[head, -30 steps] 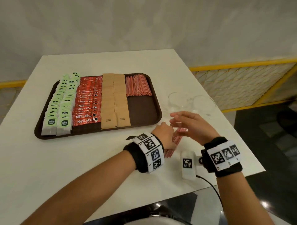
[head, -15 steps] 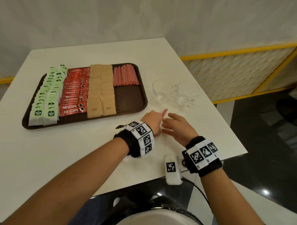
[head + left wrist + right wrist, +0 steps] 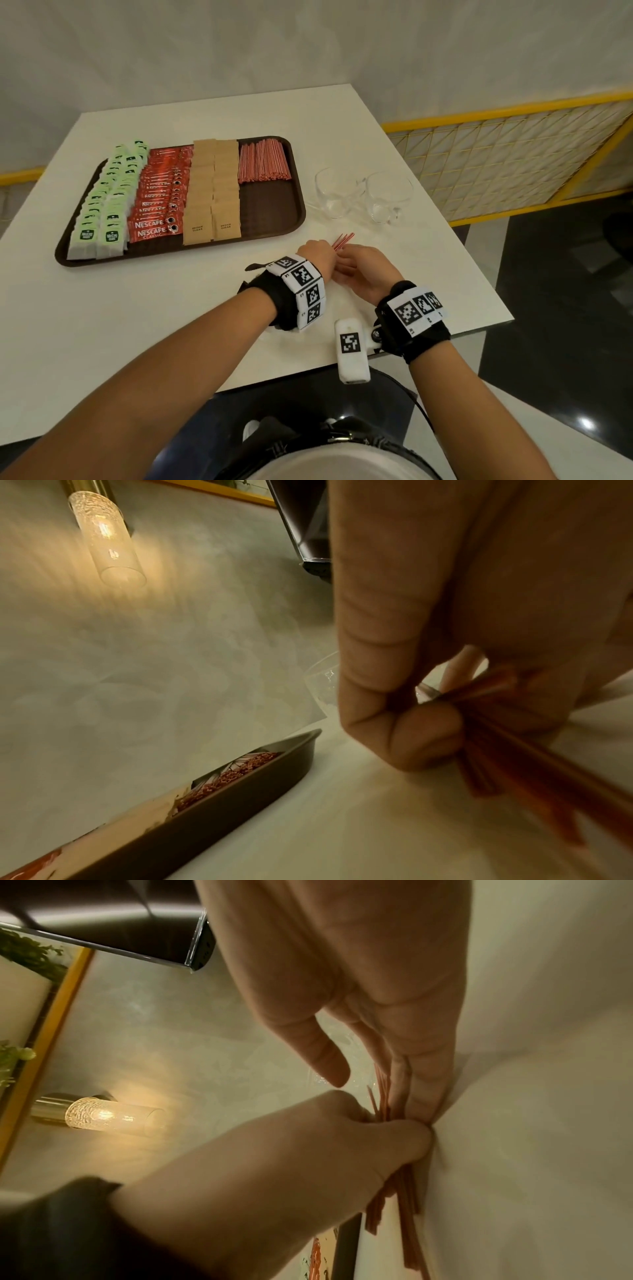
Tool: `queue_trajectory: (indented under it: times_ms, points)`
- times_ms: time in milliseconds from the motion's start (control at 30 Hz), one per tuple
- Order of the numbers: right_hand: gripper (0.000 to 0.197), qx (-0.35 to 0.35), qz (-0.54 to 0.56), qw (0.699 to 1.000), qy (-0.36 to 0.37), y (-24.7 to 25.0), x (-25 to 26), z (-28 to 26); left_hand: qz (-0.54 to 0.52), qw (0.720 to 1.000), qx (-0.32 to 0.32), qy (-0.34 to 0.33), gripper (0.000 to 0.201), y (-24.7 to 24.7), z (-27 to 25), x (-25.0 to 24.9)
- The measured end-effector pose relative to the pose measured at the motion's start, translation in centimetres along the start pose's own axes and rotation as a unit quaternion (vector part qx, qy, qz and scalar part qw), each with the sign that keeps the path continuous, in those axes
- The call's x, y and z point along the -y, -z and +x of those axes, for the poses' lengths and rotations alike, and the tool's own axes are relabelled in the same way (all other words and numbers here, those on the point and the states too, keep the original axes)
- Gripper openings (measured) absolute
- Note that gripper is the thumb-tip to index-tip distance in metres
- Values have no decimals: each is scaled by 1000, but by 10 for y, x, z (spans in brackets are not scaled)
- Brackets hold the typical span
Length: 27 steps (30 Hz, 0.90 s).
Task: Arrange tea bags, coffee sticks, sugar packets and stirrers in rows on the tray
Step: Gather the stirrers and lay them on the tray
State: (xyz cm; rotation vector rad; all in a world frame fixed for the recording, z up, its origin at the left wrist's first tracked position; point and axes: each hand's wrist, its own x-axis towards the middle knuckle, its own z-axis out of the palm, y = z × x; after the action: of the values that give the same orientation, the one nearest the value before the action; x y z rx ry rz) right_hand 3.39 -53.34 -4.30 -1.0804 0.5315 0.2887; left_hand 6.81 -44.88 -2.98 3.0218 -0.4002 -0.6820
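Note:
A brown tray (image 3: 272, 205) holds rows of green tea bags (image 3: 106, 205), red coffee sticks (image 3: 161, 195), brown sugar packets (image 3: 212, 192) and red stirrers (image 3: 263, 162) at its far right. In front of the tray's right corner, my left hand (image 3: 317, 251) grips a loose bundle of red stirrers (image 3: 343, 239) low over the white table. The left wrist view shows thumb and finger curled round the bundle (image 3: 507, 753). My right hand (image 3: 359, 270) lies beside it, straight fingers (image 3: 421, 1085) pressed along the stirrers (image 3: 405, 1204), thumb apart.
Two clear glass cups (image 3: 334, 192) (image 3: 388, 195) stand right of the tray, just beyond my hands. A white marker-tagged device (image 3: 351, 346) hangs at the table's front edge. The table's right edge is close, with a yellow railing (image 3: 513, 161) behind it.
My right hand has dropped from a raised, spread pose and closed in on the bundle, fingers now flat against the stirrers. The left hand keeps its grip; stirrer tips now poke out beyond it.

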Motion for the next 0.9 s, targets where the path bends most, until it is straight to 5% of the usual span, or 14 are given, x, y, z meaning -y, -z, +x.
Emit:
queue_trajectory:
  times_ms: [300, 433, 467, 533, 600, 667, 800, 900]
  points:
    - [13, 18, 51, 998, -17, 5, -1, -8, 12, 999, 26, 21, 34, 1, -6, 1]
    - [32, 1, -163, 986, 42, 7, 0, -4, -44, 997, 55, -25, 39, 19, -8, 23]
    - [34, -7, -278, 958, 76, 6, 2, -1, -99, 993, 64, -21, 39, 22, -6, 31]
    - [36, 5, -500, 855, 142, -1, 6, 4, -237, 969, 76, -1, 35, 25, -3, 43]
    - [37, 45, -627, 760, 166, -11, 8, 7, -359, 930, 73, 26, 24, 27, -4, 52]
    - [36, 49, -691, 703, 158, -21, 10, 11, -441, 894, 58, 49, 12, 28, -9, 56]
    - [33, 49, -754, 640, 138, -27, 8, 9, -455, 887, 48, 62, 17, 25, -9, 57]
    - [33, 73, -741, 654, 133, -27, 2, 4, -362, 930, 39, 47, 14, 17, -7, 53]
